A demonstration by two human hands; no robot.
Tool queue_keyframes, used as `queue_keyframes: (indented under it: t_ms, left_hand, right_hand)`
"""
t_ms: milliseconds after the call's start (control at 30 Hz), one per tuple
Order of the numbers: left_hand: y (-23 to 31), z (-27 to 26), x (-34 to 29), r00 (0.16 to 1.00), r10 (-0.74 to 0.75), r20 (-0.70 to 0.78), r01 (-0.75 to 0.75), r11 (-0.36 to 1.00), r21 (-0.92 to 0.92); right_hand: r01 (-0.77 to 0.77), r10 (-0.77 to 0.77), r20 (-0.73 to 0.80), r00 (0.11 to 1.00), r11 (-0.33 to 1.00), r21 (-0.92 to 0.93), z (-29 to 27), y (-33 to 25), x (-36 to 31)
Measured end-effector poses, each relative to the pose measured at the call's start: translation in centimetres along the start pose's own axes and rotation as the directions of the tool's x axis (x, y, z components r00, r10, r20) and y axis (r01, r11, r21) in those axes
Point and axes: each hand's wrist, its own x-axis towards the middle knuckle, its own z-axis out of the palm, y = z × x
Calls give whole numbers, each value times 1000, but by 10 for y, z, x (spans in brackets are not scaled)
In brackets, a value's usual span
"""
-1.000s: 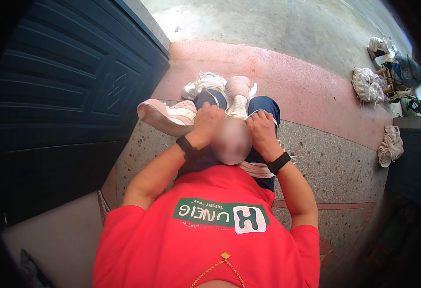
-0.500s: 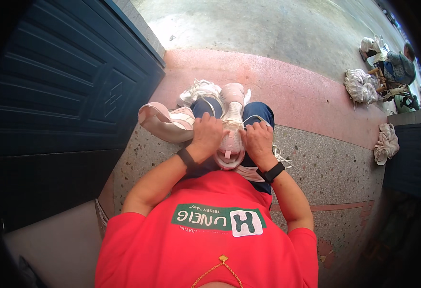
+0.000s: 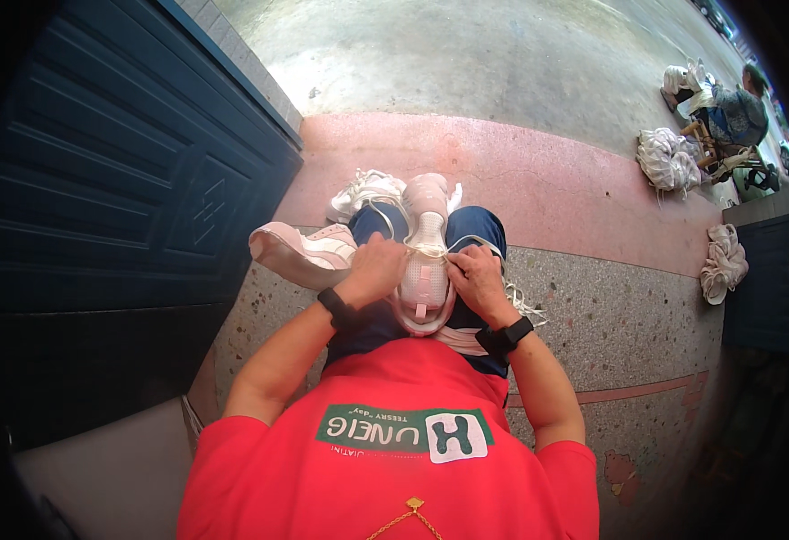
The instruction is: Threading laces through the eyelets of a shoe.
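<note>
A pink and white sneaker (image 3: 425, 286) rests on my lap between my knees, its toe pointing away from me. A pale shoelace (image 3: 428, 249) runs across its tongue between my hands. My left hand (image 3: 378, 268) is closed at the left side of the sneaker, with its fingers pinching the lace. On the other side, my right hand (image 3: 478, 277) pinches the lace too, fingertips beside the tongue; a loop of it arches above that hand. A second pink and white sneaker (image 3: 302, 255) lies on its side by my left forearm.
White shoes (image 3: 369, 193) are bunched beyond my left knee, and loose white laces (image 3: 525, 306) hang beside my right one. A dark blue door (image 3: 142, 189) stands on the left. Far right, a person (image 3: 734, 112) sits near bundled shoes (image 3: 669, 160); another bundle (image 3: 724, 263) lies closer.
My hands have moved apart slightly, and the lace now crosses the sneaker's tongue between them. The whole view has shifted a little, so things sit lower in it.
</note>
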Motion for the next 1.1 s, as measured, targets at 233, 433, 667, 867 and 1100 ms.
queue_keyframes:
  t_ms: [233,433,667,867,1100]
  left_hand:
    - [17,-18,3,994,75,-76,-69,994,82]
    - [71,-20,62,1000,-20,-10,19,996,-88]
    - [50,2,114,985,8,171,66,905,-420]
    - [50,-51,108,872,-160,463,480,464,-744]
    - [49,-40,111,791,-143,595,610,269,-746]
  right_hand:
    - [10,-4,-97,995,998,64,6,3,-5]
    - [58,-44,-199,979,996,67,4,-5,-4]
    - [91,-100,-112,989,993,-79,5,-15,-4]
    - [337,-259,223,940,815,-471,-14,-37,19]
    - [428,-407,-233,883,903,43,-94,-72,21]
